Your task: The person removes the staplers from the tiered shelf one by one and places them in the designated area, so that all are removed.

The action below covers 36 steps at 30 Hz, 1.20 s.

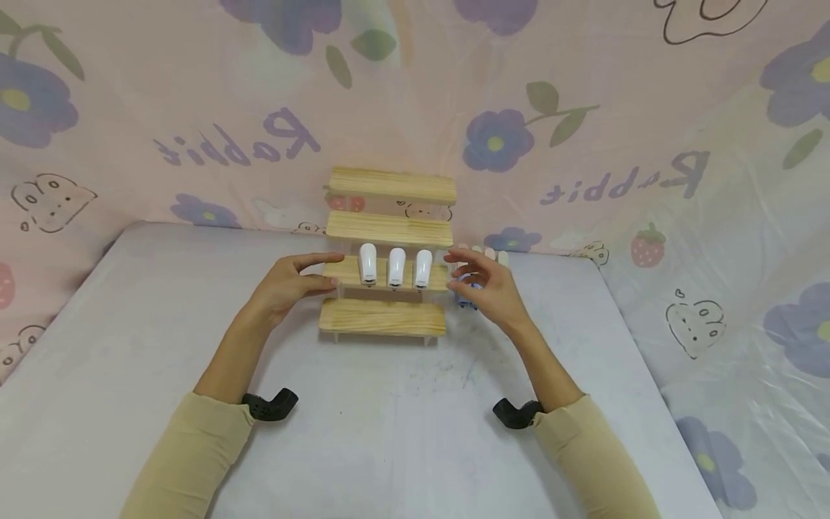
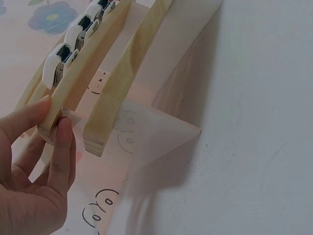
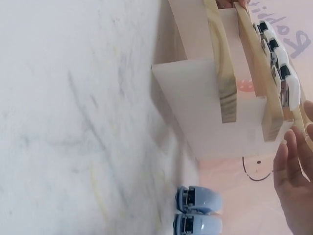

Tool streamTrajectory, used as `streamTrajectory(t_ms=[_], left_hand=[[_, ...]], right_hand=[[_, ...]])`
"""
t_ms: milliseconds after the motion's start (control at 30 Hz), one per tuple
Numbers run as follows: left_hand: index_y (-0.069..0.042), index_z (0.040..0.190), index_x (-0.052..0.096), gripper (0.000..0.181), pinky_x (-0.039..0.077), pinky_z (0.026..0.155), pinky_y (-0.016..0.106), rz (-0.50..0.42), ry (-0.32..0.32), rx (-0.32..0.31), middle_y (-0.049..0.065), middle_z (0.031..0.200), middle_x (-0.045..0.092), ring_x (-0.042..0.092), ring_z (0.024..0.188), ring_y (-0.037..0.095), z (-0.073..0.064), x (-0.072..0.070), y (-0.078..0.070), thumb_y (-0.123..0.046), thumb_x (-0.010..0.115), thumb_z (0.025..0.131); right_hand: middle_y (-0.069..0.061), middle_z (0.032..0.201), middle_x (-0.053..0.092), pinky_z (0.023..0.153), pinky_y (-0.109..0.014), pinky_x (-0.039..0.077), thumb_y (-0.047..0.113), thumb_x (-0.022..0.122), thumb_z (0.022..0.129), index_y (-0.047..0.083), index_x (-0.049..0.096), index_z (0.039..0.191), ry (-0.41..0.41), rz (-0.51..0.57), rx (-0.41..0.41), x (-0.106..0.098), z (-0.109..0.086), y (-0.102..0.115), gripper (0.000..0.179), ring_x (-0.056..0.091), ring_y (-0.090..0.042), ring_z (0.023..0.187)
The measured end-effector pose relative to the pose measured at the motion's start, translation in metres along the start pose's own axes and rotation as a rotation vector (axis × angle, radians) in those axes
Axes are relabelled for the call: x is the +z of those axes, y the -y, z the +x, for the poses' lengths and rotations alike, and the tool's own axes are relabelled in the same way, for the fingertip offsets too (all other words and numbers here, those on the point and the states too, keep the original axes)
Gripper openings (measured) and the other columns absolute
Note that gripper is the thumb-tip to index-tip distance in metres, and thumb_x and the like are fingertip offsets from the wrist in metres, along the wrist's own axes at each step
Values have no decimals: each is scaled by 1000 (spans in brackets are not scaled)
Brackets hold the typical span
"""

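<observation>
A tiered wooden rack stands on the table with three white mini staplers (image 1: 395, 268) in a row on its second wooden shelf board (image 1: 346, 270) from the bottom. The left hand (image 1: 285, 285) pinches that board's left end, with fingertips above and below it in the left wrist view. At the opposite end is the right hand (image 1: 489, 288), its loosely bent fingertips right at the board's end. In the right wrist view, fingers (image 3: 288, 156) lie beside the board end without wrapping round it. Two blue mini staplers (image 3: 199, 199) sit on the table near the right hand, partly hidden by it in the head view.
Below is the bottom board (image 1: 382, 318); two upper boards (image 1: 389, 228) rise behind, joined by clear side panels (image 2: 151, 129). Several pale items (image 1: 502, 257) stand behind the right hand. A patterned cloth (image 1: 402, 108) hangs around the white table (image 1: 389, 425).
</observation>
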<state>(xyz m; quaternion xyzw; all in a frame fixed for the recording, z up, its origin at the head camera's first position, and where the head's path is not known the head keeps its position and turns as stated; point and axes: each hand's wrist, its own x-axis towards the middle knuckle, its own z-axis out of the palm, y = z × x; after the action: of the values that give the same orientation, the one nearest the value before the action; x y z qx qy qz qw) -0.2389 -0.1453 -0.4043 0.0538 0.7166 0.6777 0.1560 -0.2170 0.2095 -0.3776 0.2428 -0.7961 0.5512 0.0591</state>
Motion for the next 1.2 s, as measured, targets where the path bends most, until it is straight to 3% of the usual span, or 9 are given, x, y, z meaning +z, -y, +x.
streamTrajectory(t_ms=[133,367,533,833,1067,1200], left_hand=[[-8,138,60,52,51,93,26,12,-1,-3,6,155,36,63,108,17,-1,0,1,-11,76,88],[-10,139,59,54,48,98,30,26,2,-18,6,154,38,63,109,17,-1,-1,1,-14,77,88],[-10,139,59,54,47,99,31,27,1,-15,9,153,39,63,109,18,-1,-1,1,-15,77,88],[-8,137,60,53,49,95,28,30,-7,-23,9,152,41,60,113,20,-1,0,0,-14,77,88],[-8,136,61,52,49,97,30,26,-13,-18,8,151,42,61,112,20,-1,1,1,-14,78,87],[-8,136,61,52,49,96,29,26,-13,-14,10,151,41,62,111,19,0,0,1,-14,78,87]], right_hand=[[-29,124,61,84,-33,54,-8,70,87,-7,56,134,9,-19,11,6,1,11,49,61,-41,100],[-30,123,63,84,-39,53,-6,72,87,-10,54,134,22,-53,10,11,4,15,51,61,-44,98],[-29,123,63,82,-38,52,-4,73,87,-8,55,135,22,-50,15,11,6,16,52,61,-44,99],[-25,122,65,86,-59,48,-1,78,83,-4,57,134,22,-109,17,19,9,22,56,62,-44,99],[-19,117,67,82,-48,48,2,83,79,0,60,132,-10,-167,45,28,11,24,57,58,-39,93],[-18,114,65,81,-51,45,3,84,78,0,60,133,-15,-161,34,32,12,24,59,55,-40,91]])
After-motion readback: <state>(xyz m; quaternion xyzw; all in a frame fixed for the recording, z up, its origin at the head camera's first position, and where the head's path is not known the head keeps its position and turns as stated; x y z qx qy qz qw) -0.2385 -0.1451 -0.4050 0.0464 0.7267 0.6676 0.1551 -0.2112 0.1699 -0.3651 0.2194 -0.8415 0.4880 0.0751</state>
